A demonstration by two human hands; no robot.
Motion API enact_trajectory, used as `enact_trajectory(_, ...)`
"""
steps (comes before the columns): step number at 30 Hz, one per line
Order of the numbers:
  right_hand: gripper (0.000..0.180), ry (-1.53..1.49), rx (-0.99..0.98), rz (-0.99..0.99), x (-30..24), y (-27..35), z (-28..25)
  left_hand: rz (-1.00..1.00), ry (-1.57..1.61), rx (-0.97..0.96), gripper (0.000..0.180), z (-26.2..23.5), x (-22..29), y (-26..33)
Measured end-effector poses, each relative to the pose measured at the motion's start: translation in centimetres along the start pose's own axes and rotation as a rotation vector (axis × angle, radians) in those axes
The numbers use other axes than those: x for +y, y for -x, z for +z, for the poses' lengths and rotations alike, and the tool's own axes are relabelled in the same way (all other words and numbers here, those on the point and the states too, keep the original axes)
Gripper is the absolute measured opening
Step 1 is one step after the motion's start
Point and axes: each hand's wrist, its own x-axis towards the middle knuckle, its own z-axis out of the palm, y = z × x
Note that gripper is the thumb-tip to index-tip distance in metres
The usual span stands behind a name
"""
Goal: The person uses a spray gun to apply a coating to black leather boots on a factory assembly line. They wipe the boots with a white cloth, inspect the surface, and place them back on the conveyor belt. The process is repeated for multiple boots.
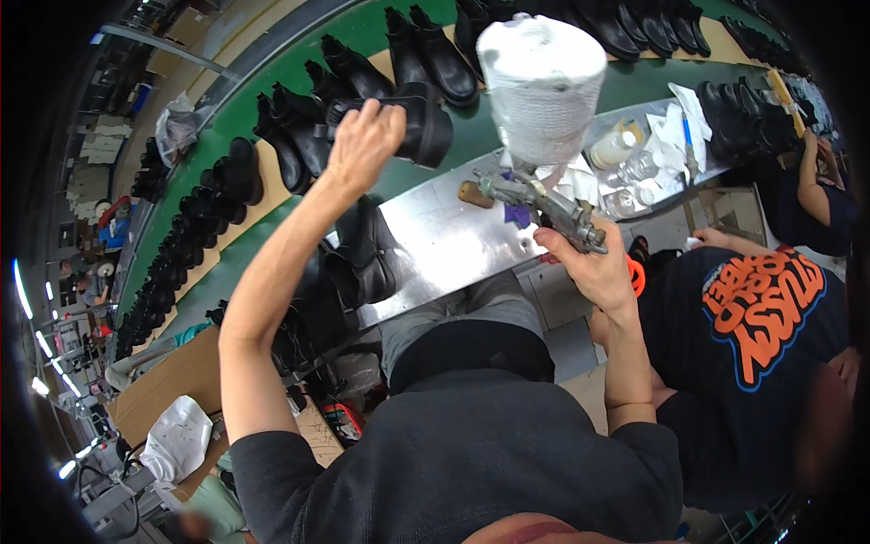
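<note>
My left hand (364, 140) is raised over the green conveyor belt (471, 136) and grips a black ankle boot (419, 120) by its upper, sole turned to the right. My right hand (594, 263) holds a metal spray gun (542, 201) with a large white cloth-wrapped cup (541, 86) on top, its nozzle pointing left over the steel worktable (444, 245). Another black boot (362, 258) stands on the table's left end, below my left forearm.
Rows of black boots (217, 186) ride the curved belt on tan boards. Bottles, a tape roll (618, 145) and white rags (675, 122) lie on the table's right. A person in a black shirt with orange print (752, 317) sits right beside me; another person's arm (809, 177) shows farther right.
</note>
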Motion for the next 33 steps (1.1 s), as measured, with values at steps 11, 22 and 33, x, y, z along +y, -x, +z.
enact_trajectory(11, 0.034, 0.103, 0.051, -0.104, -2.1, -1.4, -0.3, -0.113, 0.195, -0.287, 0.025, -1.3, -0.5, -1.8)
enact_trajectory(22, 0.038, 0.192, 0.069, -0.218, -2.3, -0.1, 2.4, -0.333, 1.105, -1.12, 0.047, -2.3, -4.1, -2.3)
enact_trajectory(33, 0.036, 0.229, -0.037, -0.096, -2.8, 2.1, 3.7, -0.464, 1.406, -1.232, 0.047, 3.2, -6.8, 2.1)
